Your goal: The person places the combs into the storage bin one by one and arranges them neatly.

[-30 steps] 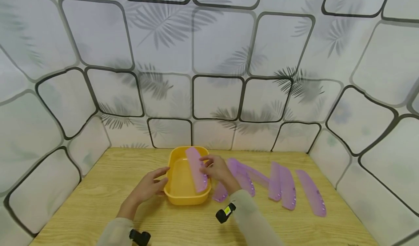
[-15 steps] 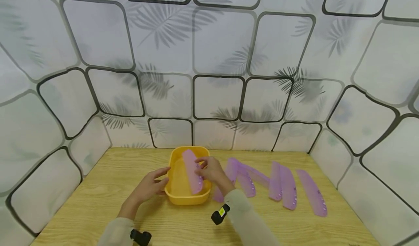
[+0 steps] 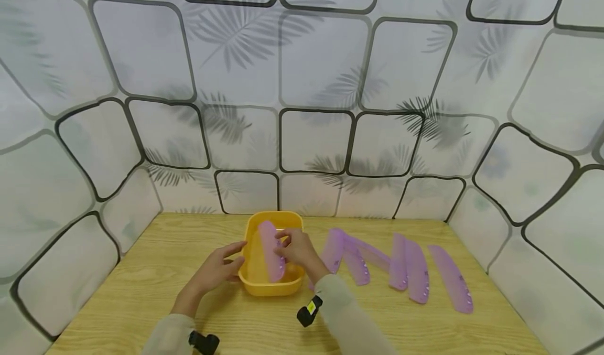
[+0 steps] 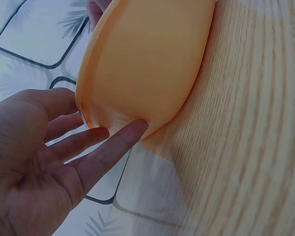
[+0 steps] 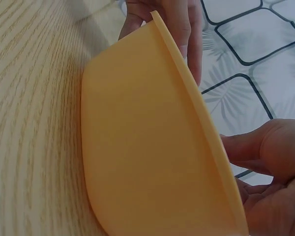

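Note:
A yellow plastic tub (image 3: 271, 292) stands on the table, its rim facing up. My left hand (image 3: 214, 267) is at its left side; in the left wrist view, extended fingers (image 4: 119, 142) touch its outer wall. With thumb and fingers, my right hand (image 3: 297, 250) pinches the curved edge of a long, translucent purple plastic strip (image 3: 271, 258). That strip is tilted over the tub's inside, its lower end within the rim. The right wrist view shows the tub's outer wall (image 5: 137, 132), which hides the strip and the right fingertips.
Several similar purple strips lie right of the tub, some overlapping: one near the tub (image 3: 333, 250), a pair of strips (image 3: 417, 271) farther right, and a lone strip (image 3: 450, 279) at far right. A patterned wall covering (image 3: 316, 140) encloses the wood-grain table (image 3: 255, 329).
My right hand has carried the purple strip leftward and slightly down, from the tub's right side to over its middle. My left hand has stayed at the tub's left side.

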Tool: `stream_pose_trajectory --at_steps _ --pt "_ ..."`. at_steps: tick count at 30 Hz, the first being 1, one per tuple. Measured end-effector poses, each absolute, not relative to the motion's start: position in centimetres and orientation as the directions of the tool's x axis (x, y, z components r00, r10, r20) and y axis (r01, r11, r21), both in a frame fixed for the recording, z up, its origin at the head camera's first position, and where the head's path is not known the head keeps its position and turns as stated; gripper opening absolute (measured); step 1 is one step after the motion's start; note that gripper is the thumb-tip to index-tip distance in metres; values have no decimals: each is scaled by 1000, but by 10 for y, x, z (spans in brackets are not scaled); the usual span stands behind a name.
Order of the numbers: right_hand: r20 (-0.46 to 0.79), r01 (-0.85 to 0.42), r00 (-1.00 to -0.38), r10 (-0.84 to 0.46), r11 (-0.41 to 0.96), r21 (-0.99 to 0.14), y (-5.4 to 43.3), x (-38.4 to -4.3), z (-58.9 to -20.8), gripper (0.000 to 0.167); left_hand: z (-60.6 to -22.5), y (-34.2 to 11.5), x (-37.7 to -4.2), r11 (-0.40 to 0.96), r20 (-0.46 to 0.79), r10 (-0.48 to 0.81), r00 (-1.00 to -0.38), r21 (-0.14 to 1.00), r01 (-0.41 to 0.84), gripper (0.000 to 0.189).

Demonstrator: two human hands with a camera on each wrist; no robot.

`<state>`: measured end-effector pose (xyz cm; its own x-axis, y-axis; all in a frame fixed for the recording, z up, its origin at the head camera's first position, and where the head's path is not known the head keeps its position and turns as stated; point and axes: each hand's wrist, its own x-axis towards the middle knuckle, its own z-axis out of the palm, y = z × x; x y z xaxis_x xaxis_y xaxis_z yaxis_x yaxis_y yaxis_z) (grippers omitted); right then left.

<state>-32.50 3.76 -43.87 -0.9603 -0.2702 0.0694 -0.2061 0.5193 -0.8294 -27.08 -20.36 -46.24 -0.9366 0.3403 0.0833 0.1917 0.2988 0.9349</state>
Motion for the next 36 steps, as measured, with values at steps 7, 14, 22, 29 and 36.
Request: stream_pose_trajectory --at_steps 7,14,22,29,36 --pt "62 -196 -964 -258 534 -822 29 -329 -443 28 -463 -203 -271 301 75 332 -940 936 181 55" --pt "9 -132 -973 -231 526 -840 21 -332 -451 26 -464 -203 -271 296 80 339 -938 937 187 55" --pt "-20 -89 -979 -204 511 -855 16 -332 -456 29 -463 -202 -271 301 78 325 -943 936 181 54" --pt "-28 -114 -971 -235 564 -818 14 -330 -458 30 -464 -204 -271 298 75 329 -941 938 179 54" --pt "-81 -114 -955 -284 608 -786 12 -325 -457 38 -464 -203 -271 298 82 327 -942 937 185 54"
